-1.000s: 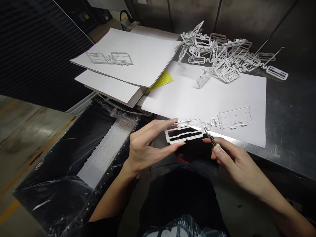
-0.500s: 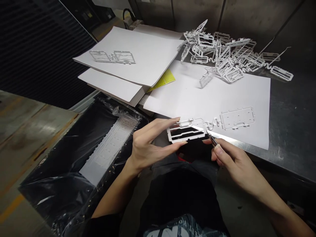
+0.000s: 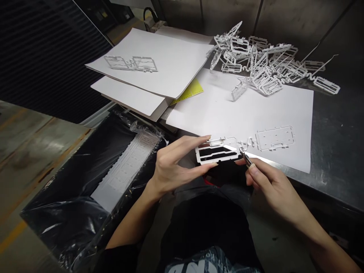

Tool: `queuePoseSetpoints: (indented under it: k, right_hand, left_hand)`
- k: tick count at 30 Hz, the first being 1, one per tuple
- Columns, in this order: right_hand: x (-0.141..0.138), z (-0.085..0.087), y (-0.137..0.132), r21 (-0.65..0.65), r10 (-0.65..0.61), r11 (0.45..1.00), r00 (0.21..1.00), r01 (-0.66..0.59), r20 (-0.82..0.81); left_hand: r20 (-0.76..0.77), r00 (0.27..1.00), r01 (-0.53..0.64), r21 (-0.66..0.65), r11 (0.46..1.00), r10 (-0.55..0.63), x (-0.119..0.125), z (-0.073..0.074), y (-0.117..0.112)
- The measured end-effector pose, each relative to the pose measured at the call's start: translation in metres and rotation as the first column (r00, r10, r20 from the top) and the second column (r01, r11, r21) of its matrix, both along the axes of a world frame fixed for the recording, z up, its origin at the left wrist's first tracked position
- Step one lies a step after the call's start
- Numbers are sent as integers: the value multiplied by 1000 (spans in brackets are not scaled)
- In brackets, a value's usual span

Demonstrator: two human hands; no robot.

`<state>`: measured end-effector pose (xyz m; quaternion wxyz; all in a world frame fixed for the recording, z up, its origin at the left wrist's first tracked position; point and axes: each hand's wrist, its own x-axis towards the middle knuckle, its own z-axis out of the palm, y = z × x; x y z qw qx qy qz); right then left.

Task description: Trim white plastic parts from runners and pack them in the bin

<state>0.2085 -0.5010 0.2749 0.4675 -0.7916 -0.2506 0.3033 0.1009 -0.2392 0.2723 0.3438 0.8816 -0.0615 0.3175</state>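
Note:
My left hand point(image 3: 179, 161) pinches a white plastic frame point(image 3: 218, 156) by its long edges, thumb below and fingers above. A curly runner point(image 3: 248, 143) joins this frame to a second white frame point(image 3: 275, 138), which extends to the right over the paper. My right hand point(image 3: 263, 176) is closed around small metal nippers point(image 3: 245, 157), and their tips touch or nearly touch the held frame's right end, where the runner meets it. The fingers hide most of the nippers' handles.
A tangled pile of white frames point(image 3: 267, 68) lies at the back right, partly on a white sheet point(image 3: 241, 102). Stacked paper point(image 3: 167, 45) carries another frame pair point(image 3: 131, 63). At left, a box lined with black plastic point(image 3: 65, 201) holds a row of white frames point(image 3: 125, 170).
The whole view has shifted slightly. Both hands keep their hold on the frame and nippers, and the nippers' tips stay at the joint between frame and runner.

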Motion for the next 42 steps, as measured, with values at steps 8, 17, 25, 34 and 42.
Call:
queuePoseSetpoints:
  k: [8,17,25,34,42]
  right_hand:
    - [18,-9,8,28,-37,999,998,35,47]
    - [26,-20,8,-57,-105,992,991,110,86]
    - [16,-21,9,-38,-319,936,889,350,329]
    - [25,-31,58,214,-473,844,493,492,730]
    - [55,2,11,323,-268,938,860,129,434]
  left_hand:
    - [25,999,-35,-5,999,35,20,-11,-1]
    - [-3,1000,14,-53,998,-14,37,-30,-3]
    - [-93,959,-261,70,963,266,50,-67,27]
    - [-114,988,-77,253,964,108,85,-55,24]
    - [-221,870,460,37,887,-441,126,-11,8]
